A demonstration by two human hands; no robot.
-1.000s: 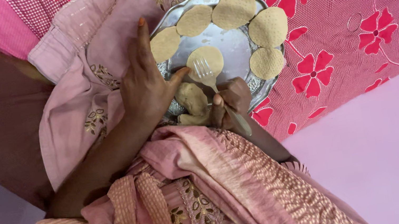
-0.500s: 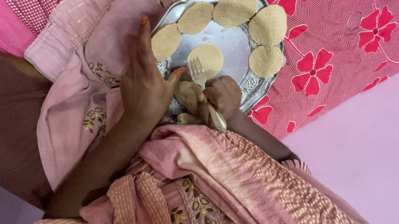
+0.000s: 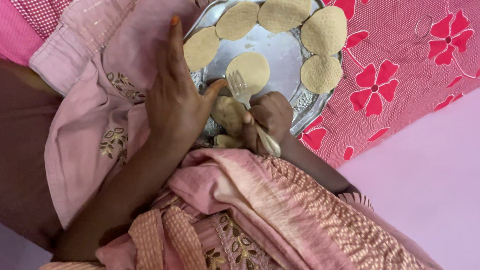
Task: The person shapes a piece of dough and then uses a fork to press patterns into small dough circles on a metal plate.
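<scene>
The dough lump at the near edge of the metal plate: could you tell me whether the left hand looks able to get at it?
Probably yes. The left hand lies flat at the plate's rim, its thumb beside the dough lump, with nothing between them. The right hand, holding the fork, crowds only the lump's other side.

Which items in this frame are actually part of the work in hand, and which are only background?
In use:
- left hand, steadying the metal plate
- right hand, gripping the fork
- centre dough disc under the tines
- dough lump
- five pricked discs along the rim, e.g.

Background:
- red floral cloth
- pink embroidered clothing
</scene>
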